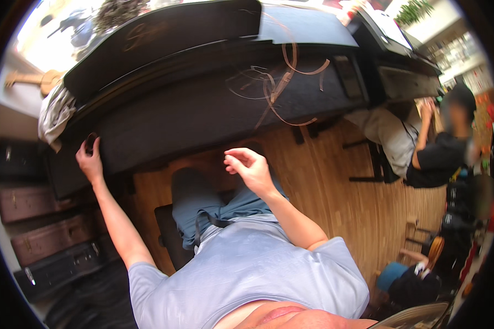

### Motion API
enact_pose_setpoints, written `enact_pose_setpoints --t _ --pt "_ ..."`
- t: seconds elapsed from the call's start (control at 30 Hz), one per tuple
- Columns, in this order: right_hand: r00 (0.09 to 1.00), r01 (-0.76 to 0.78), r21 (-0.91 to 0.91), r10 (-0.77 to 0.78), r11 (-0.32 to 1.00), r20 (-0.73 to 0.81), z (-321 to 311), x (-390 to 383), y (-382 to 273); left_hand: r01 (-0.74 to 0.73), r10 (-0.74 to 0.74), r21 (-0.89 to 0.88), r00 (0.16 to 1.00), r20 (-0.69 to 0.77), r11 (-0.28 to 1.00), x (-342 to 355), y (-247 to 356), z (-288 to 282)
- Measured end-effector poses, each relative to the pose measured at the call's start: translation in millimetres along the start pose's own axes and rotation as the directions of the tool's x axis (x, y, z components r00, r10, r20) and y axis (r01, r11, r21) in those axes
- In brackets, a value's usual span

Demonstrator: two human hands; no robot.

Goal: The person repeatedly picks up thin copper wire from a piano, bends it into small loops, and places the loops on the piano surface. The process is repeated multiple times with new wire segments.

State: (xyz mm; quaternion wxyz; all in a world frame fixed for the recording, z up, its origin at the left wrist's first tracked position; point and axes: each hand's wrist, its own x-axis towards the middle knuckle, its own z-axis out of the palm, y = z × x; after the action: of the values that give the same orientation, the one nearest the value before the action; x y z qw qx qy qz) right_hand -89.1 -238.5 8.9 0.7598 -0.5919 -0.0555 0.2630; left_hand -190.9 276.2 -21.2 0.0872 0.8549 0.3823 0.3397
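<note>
At the left end of the long black-covered table, my left hand is closed on a small dark object. Its rounded shape shows between thumb and fingers, but its kind is too unclear to tell. My right hand hovers above my lap, just off the table's near edge. Its fingers are loosely bent, the thumb stands a little apart from them, and nothing shows in it. Thin curled brown strips lie in a loose tangle on the right part of the table.
A black panel rises along the table's far side. A crumpled pale cloth and a small guitar-shaped instrument are at the far left. Instrument cases are stacked left. Another person sits at the right.
</note>
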Motion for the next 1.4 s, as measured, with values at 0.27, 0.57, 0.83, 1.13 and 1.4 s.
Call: enact_pose_setpoints --t 0.27,0.57,0.83,1.13,1.4 --pt "0.854 0.451 -0.180 -0.481 0.874 -0.197 -48.9 38.8 -95.1 -0.129 0.119 0.002 0.913 -0.390 0.992 -16.7 72.4 -20.8" --pt "0.617 0.264 -0.929 -0.785 0.259 -0.043 -139.9 227.1 -213.3 -0.292 0.399 -0.611 0.916 0.042 0.736 -35.9 300.6 -41.5" --pt "0.833 -0.072 -0.993 -0.542 0.099 -0.114 -144.2 297.3 -204.7 -0.144 0.465 -0.629 0.798 0.382 0.764 -11.6 433.0 26.8" --pt "0.783 -0.003 -1.000 -0.622 0.022 -0.016 -165.4 303.1 -192.4 0.255 0.516 -0.744 0.581 0.629 0.618 3.4 462.2 1.4" --pt "0.746 -0.018 -0.988 -0.655 0.153 -0.115 -173.1 307.9 -187.4 0.324 0.571 -0.917 0.718 0.398 0.231 -24.3 377.1 -101.6"
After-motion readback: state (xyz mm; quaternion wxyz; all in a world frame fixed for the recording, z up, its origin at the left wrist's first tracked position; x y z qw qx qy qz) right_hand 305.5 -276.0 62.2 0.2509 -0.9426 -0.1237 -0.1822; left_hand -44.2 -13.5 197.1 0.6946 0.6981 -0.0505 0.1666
